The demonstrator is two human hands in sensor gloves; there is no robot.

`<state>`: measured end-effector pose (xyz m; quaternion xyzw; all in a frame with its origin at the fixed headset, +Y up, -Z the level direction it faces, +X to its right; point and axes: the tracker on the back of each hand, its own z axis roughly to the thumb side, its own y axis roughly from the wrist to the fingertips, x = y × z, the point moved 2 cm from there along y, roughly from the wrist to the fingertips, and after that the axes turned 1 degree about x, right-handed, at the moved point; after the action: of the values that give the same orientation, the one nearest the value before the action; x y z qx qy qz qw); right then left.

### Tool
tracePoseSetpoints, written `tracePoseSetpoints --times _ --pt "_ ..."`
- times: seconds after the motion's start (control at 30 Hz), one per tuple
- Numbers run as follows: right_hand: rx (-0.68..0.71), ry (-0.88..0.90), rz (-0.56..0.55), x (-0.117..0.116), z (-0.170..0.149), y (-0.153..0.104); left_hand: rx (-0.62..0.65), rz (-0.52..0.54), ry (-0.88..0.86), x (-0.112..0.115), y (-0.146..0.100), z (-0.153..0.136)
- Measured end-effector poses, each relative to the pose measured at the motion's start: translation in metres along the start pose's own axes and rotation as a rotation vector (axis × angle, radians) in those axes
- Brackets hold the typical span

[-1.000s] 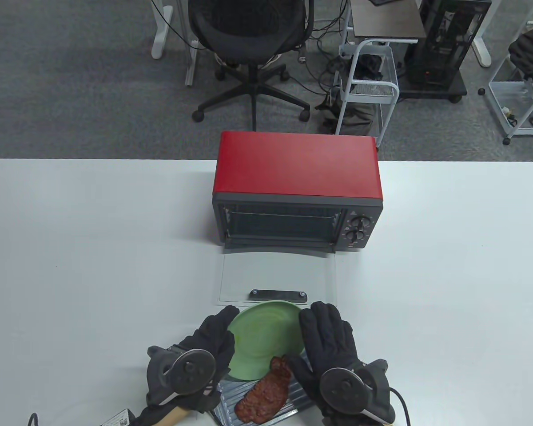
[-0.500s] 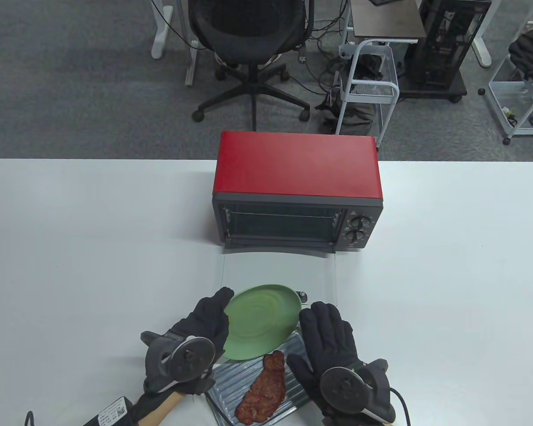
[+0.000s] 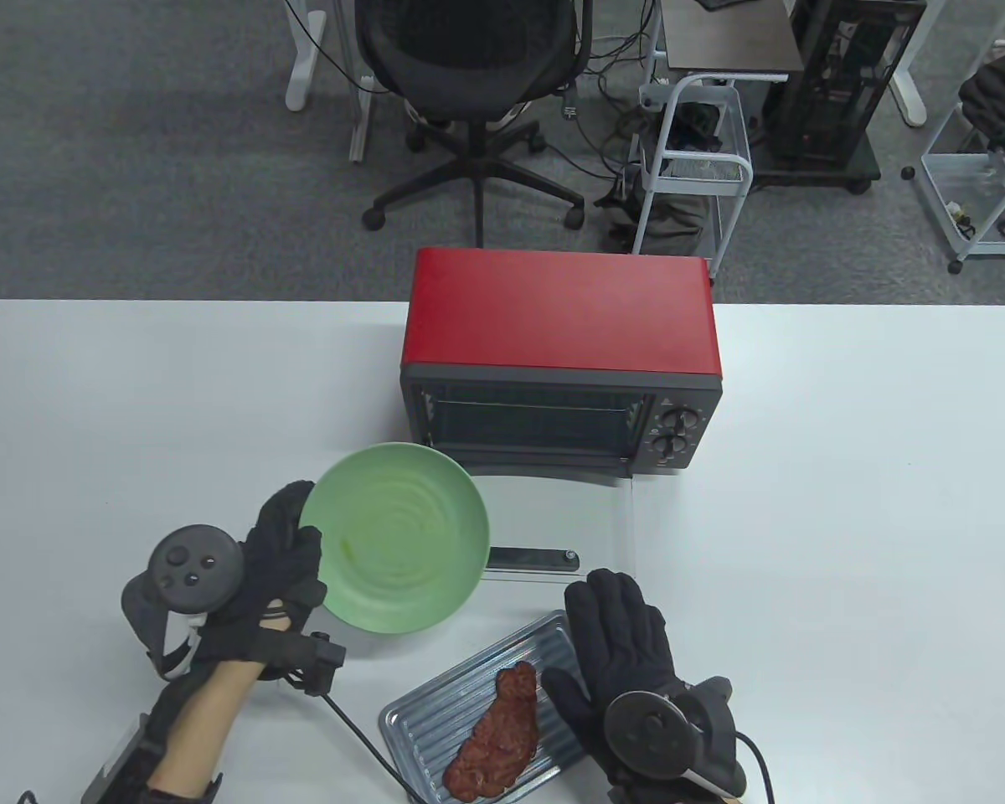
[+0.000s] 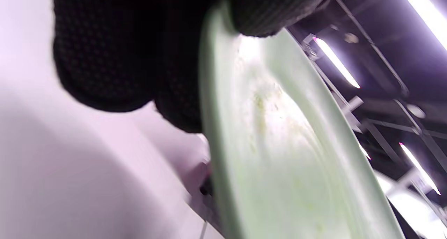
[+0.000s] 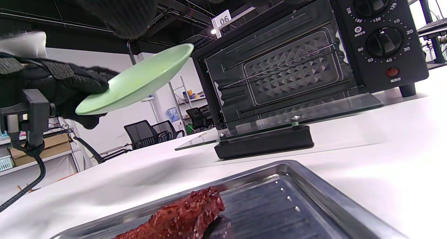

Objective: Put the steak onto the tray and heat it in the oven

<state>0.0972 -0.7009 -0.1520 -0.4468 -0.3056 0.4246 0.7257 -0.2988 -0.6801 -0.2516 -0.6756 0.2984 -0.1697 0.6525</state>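
Observation:
The brown steak [image 3: 498, 733] lies on the ribbed metal tray [image 3: 461, 695] at the table's front edge; the right wrist view shows the steak [image 5: 178, 218] on the tray [image 5: 297, 193] from close by. My left hand [image 3: 285, 544] grips the rim of an empty green plate [image 3: 398, 536], held in the air to the left of the oven door. In the left wrist view my fingers [image 4: 104, 57] curl round the plate [image 4: 279, 144]. My right hand [image 3: 611, 636] lies flat with straight fingers over the tray's right edge. The red oven [image 3: 561, 368] stands behind, its glass door [image 3: 544, 511] folded down flat.
The door's dark handle [image 3: 532, 559] lies between the plate and the tray. Two knobs [image 5: 382, 41] sit on the oven's right front. A cable [image 3: 360, 737] runs from my left glove across the table by the tray. Office chair and carts stand beyond the table.
My left hand has carried the green plate up and to the left, away from above the tray, and levelled it. The steak stays on the tray. My right hand has not moved.

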Motion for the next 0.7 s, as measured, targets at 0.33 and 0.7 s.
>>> tracePoseSetpoints --times 0.33,0.7 --pt "-0.006 0.001 0.013 -0.001 0.0 0.001 -0.316 0.058 -0.092 -0.039 0.023 -0.099" --pt "-0.007 0.005 0.024 -0.002 0.0 0.002 -0.473 0.053 -0.1 -0.047 0.025 -0.147"
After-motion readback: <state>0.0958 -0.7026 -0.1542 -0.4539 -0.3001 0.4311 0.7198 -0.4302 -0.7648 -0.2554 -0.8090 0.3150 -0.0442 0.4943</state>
